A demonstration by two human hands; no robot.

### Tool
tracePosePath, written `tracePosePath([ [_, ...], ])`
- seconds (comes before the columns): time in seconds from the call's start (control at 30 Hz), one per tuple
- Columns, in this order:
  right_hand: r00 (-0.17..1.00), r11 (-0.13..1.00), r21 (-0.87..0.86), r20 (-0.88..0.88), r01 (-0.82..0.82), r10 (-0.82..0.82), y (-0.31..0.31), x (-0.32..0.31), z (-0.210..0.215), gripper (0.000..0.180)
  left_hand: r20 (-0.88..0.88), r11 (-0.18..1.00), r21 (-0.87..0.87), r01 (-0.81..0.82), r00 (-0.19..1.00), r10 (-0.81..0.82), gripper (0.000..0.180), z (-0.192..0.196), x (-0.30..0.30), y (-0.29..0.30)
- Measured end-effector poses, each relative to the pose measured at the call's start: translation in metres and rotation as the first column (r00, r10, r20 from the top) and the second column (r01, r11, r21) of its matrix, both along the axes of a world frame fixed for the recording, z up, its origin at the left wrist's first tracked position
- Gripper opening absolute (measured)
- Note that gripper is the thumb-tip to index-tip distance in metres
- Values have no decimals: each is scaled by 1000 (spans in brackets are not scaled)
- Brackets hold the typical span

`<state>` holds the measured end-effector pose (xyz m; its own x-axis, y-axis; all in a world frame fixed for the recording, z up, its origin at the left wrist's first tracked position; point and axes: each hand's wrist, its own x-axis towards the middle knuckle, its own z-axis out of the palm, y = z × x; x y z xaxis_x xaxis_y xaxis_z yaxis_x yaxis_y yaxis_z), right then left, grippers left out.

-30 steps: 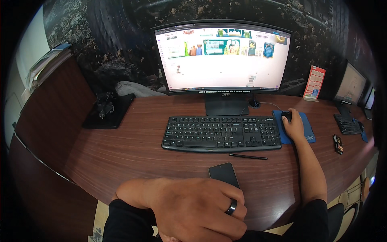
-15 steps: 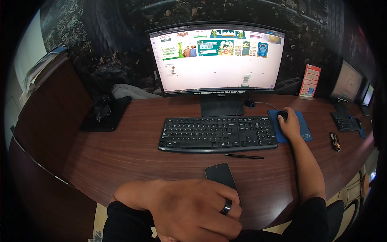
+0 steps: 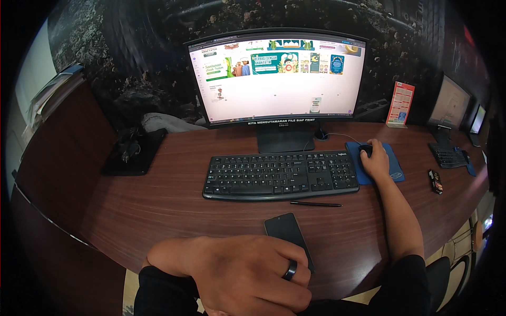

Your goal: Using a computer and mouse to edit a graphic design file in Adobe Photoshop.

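My right hand (image 3: 376, 161) rests over a black computer mouse (image 3: 365, 150) on a blue mouse pad (image 3: 394, 167), its fingers curved around it. Low in the view, my left hand (image 3: 250, 274) is closed with the fingers curled under. A black ring (image 3: 289, 270) is on one of its fingers; whatever it may hold is hidden beneath it. Just beyond that hand lies a dark smartphone (image 3: 287, 231), partly covered by it. Between the phone and the black keyboard (image 3: 282, 175) is a thin black pen (image 3: 315, 204). The monitor (image 3: 276, 84) behind shows a page of colourful design thumbnails.
A red and white desk calendar (image 3: 401, 104) stands right of the monitor. Farther right are a small dark box (image 3: 435, 181), a second keyboard (image 3: 448, 156) and another screen (image 3: 450, 102). At left, a black stand (image 3: 134, 155) bears cables beside a wooden partition (image 3: 63, 137).
The whole scene has shifted slightly left in the view. My right hand stays on the mouse, and my left hand stays curled near the phone.
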<state>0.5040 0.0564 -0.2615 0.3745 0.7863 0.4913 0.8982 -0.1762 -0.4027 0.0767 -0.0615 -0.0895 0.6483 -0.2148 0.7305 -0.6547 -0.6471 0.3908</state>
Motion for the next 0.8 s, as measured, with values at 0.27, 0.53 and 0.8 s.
tracePosePath([
  [0.27,1000,1000,-7,-23,3,-3,0,-3,3,40,193,999,-5,40,980,-38,55,-1,10,-1],
  [0.53,999,1000,-11,-31,-6,5,1,-2,2,37,197,999,-5,37,980,-35,55,2,14,0],
  [0.8,1000,1000,-11,-13,-15,15,2,2,-1,38,188,999,-1,37,982,-36,56,1,13,-1],
])
